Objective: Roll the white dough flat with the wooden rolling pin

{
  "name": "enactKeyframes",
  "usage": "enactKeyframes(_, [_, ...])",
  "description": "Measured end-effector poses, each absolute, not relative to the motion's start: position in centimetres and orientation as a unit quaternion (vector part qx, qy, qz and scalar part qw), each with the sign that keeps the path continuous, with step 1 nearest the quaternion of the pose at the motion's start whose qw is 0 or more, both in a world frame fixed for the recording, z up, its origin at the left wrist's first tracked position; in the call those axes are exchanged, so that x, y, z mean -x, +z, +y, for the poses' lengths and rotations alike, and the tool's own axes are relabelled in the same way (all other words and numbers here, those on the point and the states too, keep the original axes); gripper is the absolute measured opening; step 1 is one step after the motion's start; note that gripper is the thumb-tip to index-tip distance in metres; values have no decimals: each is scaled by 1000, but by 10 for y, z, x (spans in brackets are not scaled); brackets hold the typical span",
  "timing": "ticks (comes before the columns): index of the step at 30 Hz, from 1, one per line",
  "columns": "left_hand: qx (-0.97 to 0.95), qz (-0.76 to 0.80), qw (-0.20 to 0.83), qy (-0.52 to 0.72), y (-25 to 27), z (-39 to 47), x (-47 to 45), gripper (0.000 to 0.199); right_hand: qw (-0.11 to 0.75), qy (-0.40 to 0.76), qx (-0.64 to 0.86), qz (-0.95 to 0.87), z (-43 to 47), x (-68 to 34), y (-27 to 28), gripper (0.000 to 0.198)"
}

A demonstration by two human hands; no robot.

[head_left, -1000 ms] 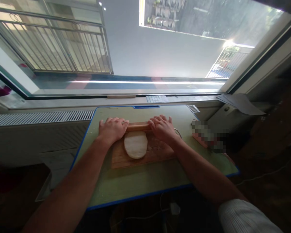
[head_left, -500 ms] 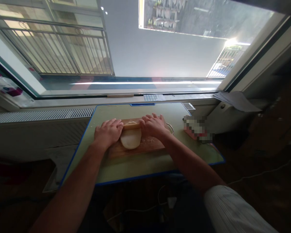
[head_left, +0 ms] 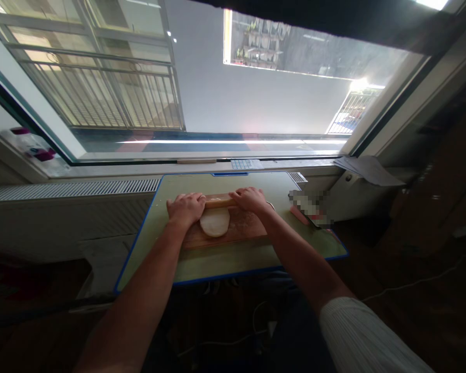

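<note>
Both my hands grip a wooden rolling pin (head_left: 219, 203), which lies crosswise near the far side of a wooden board (head_left: 252, 229). My left hand (head_left: 187, 207) is closed over its left end, and my right hand (head_left: 250, 199) over its right end. A flattened, pale piece of dough (head_left: 215, 223) lies on the board, its near part showing on my side of the pin. White flour marks dust the board to the right of the dough. A metal handle (head_left: 271, 205) curves out at the board's right end, partly behind my right wrist.
The board lies on a pale green folding table (head_left: 217, 268) with a blue rim. A blurred-out item (head_left: 310, 208) sits at its right. Behind are a radiator (head_left: 101, 189), a windowsill and window; papers (head_left: 368, 170) lie at right, a bottle (head_left: 33, 147) at left.
The view has shifted, so the table appears slightly smaller and lower at its far edge. The pin is now farther from the dough's near edge, showing more clearly between my hands.
</note>
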State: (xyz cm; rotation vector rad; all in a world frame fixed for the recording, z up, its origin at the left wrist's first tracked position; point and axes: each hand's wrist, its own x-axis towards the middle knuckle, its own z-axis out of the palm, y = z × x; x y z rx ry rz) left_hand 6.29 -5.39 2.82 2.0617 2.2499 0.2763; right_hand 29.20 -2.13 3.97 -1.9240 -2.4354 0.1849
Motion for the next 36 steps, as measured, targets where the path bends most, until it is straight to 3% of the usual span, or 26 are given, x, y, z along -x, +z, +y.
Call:
enactKeyframes(7, [-674, 734, 34, 81, 26, -79, -62, 54, 51, 52, 632, -771, -50, -293, 24, 59])
enactKeyframes(17, [-685, 719, 17, 116, 21, -129, -64, 53, 85, -21, 630, -772, -108, -296, 24, 53])
enactKeyframes(27, [-694, 687, -11, 213, 2, -180, -66, 55, 170, 24, 662, -729, -161, -277, 1, 57])
enactKeyframes(36, [-694, 685, -21, 220, -3, -183, -67, 55, 188, 48, 665, -721, -161, -276, 0, 60])
